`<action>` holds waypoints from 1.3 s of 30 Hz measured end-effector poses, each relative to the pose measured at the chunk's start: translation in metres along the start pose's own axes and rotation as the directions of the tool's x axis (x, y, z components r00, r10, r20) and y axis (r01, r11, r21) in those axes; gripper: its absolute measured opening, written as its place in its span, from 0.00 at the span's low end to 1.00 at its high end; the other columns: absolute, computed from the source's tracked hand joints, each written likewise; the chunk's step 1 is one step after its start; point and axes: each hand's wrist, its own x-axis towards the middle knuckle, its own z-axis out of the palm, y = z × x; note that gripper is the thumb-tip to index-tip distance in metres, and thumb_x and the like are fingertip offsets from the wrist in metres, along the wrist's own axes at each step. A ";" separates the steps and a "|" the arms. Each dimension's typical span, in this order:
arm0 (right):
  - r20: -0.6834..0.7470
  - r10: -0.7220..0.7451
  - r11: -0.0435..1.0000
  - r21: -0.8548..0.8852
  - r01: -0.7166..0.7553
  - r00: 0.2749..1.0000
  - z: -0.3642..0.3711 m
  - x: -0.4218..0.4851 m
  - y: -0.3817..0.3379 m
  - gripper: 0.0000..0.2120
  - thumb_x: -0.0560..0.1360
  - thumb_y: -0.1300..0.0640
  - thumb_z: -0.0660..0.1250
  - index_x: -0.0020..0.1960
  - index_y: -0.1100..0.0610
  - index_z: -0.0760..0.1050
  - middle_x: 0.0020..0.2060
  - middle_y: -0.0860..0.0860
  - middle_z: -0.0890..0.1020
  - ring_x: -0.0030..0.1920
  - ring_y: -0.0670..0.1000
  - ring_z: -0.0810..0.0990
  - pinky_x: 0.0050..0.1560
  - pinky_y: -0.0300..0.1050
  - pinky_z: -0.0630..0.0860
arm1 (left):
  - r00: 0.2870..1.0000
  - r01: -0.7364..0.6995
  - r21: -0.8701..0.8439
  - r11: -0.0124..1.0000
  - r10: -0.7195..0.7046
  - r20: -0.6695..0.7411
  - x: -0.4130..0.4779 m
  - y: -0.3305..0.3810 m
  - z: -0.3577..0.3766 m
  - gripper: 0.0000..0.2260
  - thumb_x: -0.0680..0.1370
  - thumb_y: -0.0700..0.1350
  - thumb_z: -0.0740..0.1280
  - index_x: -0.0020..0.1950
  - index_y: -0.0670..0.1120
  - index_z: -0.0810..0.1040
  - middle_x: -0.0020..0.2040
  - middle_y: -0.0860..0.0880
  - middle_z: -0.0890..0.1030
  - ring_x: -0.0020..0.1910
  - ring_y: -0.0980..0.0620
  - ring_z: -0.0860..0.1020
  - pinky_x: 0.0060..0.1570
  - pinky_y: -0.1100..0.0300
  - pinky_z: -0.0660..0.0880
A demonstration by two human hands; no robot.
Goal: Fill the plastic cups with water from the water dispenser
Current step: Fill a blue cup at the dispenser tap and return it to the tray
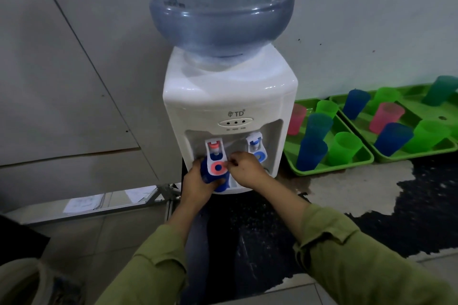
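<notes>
My left fingers (198, 163) clamp the blue cup (221, 187) under the red tap (215, 147). My right fingers (232, 158) pinch its lever (218, 167). Releasing late would likely overflow the cup.

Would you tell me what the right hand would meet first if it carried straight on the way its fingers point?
The right hand points left at the red tap's lever, so it would likely meet that first; it already looks right at the lever's edge, though contact is unclear.

Pretty dim indoor shot, flat greyish light, no hard shadows. Soft glare streaks on the water bottle (220, 5) and the water dispenser (270, 88) top. Wide-angle bends the wall panel seam (74, 32), and the sleeves (347, 255) plus far-right cups (440, 90) go blurry.
</notes>
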 end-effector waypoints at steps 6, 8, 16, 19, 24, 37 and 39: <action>-0.009 0.021 0.991 0.134 -0.019 1.000 -0.012 -0.010 -0.012 0.15 0.74 0.54 0.60 0.30 0.56 0.65 0.27 0.50 0.71 0.30 0.49 0.70 0.33 0.42 0.66 | 0.999 -0.009 -0.055 0.998 0.007 -0.032 0.000 -0.003 0.004 0.31 0.63 0.39 0.79 0.61 0.47 0.69 0.53 0.51 0.78 0.48 0.57 0.77 0.44 0.72 0.72; 0.000 0.042 0.967 0.251 -0.041 0.999 -0.019 -0.015 -0.018 0.14 0.75 0.55 0.59 0.32 0.58 0.67 0.27 0.52 0.73 0.27 0.50 0.72 0.30 0.40 0.69 | 0.999 -0.011 -0.058 0.998 0.008 -0.044 0.000 -0.002 0.006 0.31 0.63 0.38 0.79 0.61 0.45 0.68 0.53 0.49 0.78 0.50 0.53 0.77 0.49 0.62 0.73; 0.012 0.051 0.908 0.416 -0.052 0.999 -0.034 -0.022 -0.032 0.14 0.79 0.54 0.55 0.40 0.59 0.73 0.27 0.52 0.79 0.19 0.44 0.74 0.24 0.36 0.72 | 0.996 -0.018 -0.066 0.998 0.013 -0.086 0.001 -0.001 0.010 0.32 0.60 0.38 0.80 0.57 0.49 0.67 0.51 0.52 0.76 0.49 0.53 0.76 0.46 0.64 0.71; -0.009 0.031 0.872 0.489 -0.023 0.999 -0.030 -0.025 -0.024 0.17 0.80 0.49 0.54 0.42 0.57 0.73 0.27 0.52 0.80 0.22 0.47 0.77 0.24 0.37 0.73 | 0.997 0.002 -0.108 0.994 -0.010 -0.071 0.003 -0.001 0.009 0.32 0.59 0.35 0.80 0.56 0.49 0.66 0.53 0.50 0.76 0.52 0.50 0.76 0.51 0.55 0.74; 0.029 0.066 0.894 0.442 -0.072 0.997 -0.017 -0.027 0.004 0.13 0.79 0.52 0.55 0.42 0.56 0.73 0.31 0.52 0.80 0.25 0.49 0.78 0.28 0.41 0.76 | 0.999 0.018 -0.058 0.998 -0.020 -0.038 0.003 0.003 0.006 0.33 0.59 0.36 0.80 0.56 0.50 0.66 0.53 0.51 0.76 0.52 0.50 0.76 0.52 0.57 0.72; 0.072 0.142 0.975 0.160 -0.152 0.987 0.029 -0.025 0.045 0.17 0.71 0.54 0.71 0.56 0.57 0.71 0.48 0.55 0.80 0.44 0.51 0.78 0.42 0.41 0.74 | 0.998 -0.001 0.012 1.000 0.002 -0.056 -0.012 0.015 -0.016 0.24 0.68 0.39 0.76 0.60 0.46 0.69 0.54 0.52 0.75 0.52 0.56 0.75 0.46 0.69 0.71; 0.068 0.133 0.975 0.168 -0.143 0.989 0.032 -0.021 0.044 0.22 0.70 0.55 0.72 0.60 0.59 0.68 0.51 0.57 0.79 0.49 0.55 0.79 0.47 0.44 0.74 | 0.993 -0.010 0.017 1.000 0.012 -0.115 -0.012 0.015 -0.021 0.20 0.70 0.41 0.74 0.57 0.47 0.70 0.52 0.53 0.76 0.51 0.55 0.75 0.45 0.69 0.71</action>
